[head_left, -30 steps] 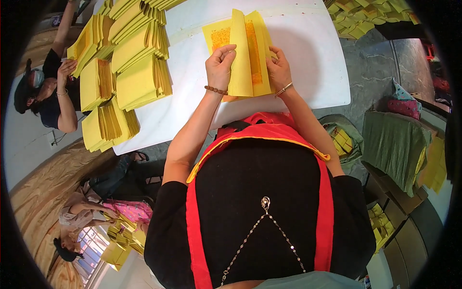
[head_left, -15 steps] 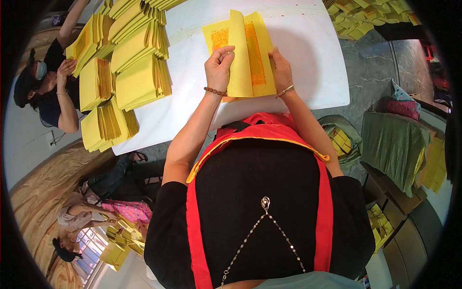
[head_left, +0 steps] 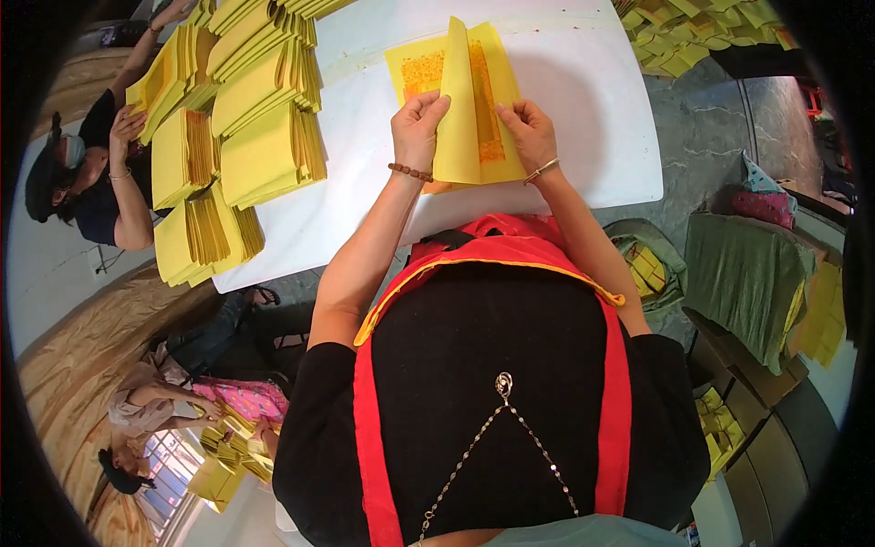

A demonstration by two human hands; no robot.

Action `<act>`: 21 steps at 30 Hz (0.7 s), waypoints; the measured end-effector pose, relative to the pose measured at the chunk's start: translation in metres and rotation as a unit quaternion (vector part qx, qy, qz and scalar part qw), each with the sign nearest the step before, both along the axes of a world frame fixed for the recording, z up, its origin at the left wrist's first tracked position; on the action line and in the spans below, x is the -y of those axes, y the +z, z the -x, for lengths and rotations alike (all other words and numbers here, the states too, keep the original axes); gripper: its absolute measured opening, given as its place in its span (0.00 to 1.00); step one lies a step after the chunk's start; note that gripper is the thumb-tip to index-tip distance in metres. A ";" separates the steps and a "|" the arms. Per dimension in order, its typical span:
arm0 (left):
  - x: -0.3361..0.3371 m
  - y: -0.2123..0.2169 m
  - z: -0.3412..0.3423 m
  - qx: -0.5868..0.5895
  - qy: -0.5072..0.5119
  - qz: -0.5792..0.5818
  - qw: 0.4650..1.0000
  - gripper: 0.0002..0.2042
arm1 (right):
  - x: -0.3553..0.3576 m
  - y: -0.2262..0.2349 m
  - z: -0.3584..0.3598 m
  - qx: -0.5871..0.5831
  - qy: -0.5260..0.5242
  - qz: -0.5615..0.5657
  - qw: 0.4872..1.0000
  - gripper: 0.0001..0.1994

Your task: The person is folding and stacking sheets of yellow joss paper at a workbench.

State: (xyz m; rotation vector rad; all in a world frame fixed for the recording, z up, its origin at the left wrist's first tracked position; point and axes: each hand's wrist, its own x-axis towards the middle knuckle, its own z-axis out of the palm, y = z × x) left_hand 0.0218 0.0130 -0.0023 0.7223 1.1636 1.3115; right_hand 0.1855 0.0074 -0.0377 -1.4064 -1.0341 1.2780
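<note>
A yellow paper sheet (head_left: 465, 100) with an orange printed patch lies on the white table (head_left: 583, 82), its middle raised into an upright fold. My left hand (head_left: 417, 128), with a bead bracelet at the wrist, pinches the fold's left side near the sheet's front edge. My right hand (head_left: 527, 135), with a thin bangle, grips the sheet's right lower part. Both forearms reach over my black top and red apron.
Several stacks of folded yellow paper (head_left: 246, 137) cover the table's left side. A seated person (head_left: 91, 173) at far left handles them. More yellow sheets (head_left: 693, 27) lie at the top right. A green cloth-covered box (head_left: 747, 264) stands right; another person (head_left: 173, 410) sits lower left.
The raised fold stands a little more upright and both hands have shifted slightly along the sheet's front edge. The person at left has moved a hand up onto the stacks.
</note>
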 end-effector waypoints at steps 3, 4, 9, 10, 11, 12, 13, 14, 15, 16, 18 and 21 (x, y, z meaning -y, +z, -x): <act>0.001 -0.004 0.002 0.011 -0.026 0.036 0.999 0.08 | 0.001 0.004 0.003 -0.017 0.002 -0.035 0.999 0.10; 0.001 -0.004 0.002 0.013 -0.027 0.033 0.999 0.08 | 0.003 0.013 0.007 -0.031 -0.012 -0.032 0.999 0.09; 0.000 0.004 -0.005 0.004 -0.028 0.028 0.999 0.07 | 0.005 0.006 0.003 0.001 -0.010 -0.061 0.998 0.10; 0.000 0.001 -0.004 0.013 -0.031 0.037 0.999 0.07 | 0.005 0.011 0.003 0.042 0.018 -0.073 0.996 0.11; -0.001 -0.001 -0.003 0.022 -0.035 0.046 0.998 0.07 | 0.005 0.014 0.003 0.083 0.047 -0.086 0.992 0.13; -0.001 -0.003 -0.002 0.022 -0.035 0.047 0.998 0.07 | 0.004 0.012 0.005 0.083 0.047 -0.085 0.992 0.13; -0.001 -0.003 -0.002 0.023 -0.035 0.047 0.998 0.07 | 0.004 0.011 0.006 0.065 0.033 -0.083 0.994 0.12; -0.002 -0.003 -0.002 0.025 -0.035 0.048 0.998 0.06 | 0.004 0.009 0.006 0.047 0.020 -0.080 0.995 0.12; -0.002 -0.003 -0.003 0.024 -0.036 0.048 0.998 0.06 | 0.004 0.008 0.006 0.047 0.019 -0.080 0.995 0.12; -0.003 -0.004 -0.004 0.032 -0.033 0.056 0.997 0.06 | 0.004 0.009 0.006 0.057 0.019 -0.089 0.994 0.12; -0.003 -0.004 -0.004 0.040 -0.030 0.065 0.997 0.05 | 0.003 0.010 0.006 0.067 0.019 -0.097 0.993 0.12; -0.004 -0.001 -0.005 0.053 -0.032 0.072 0.995 0.05 | 0.002 0.010 0.004 0.045 0.037 -0.046 0.997 0.13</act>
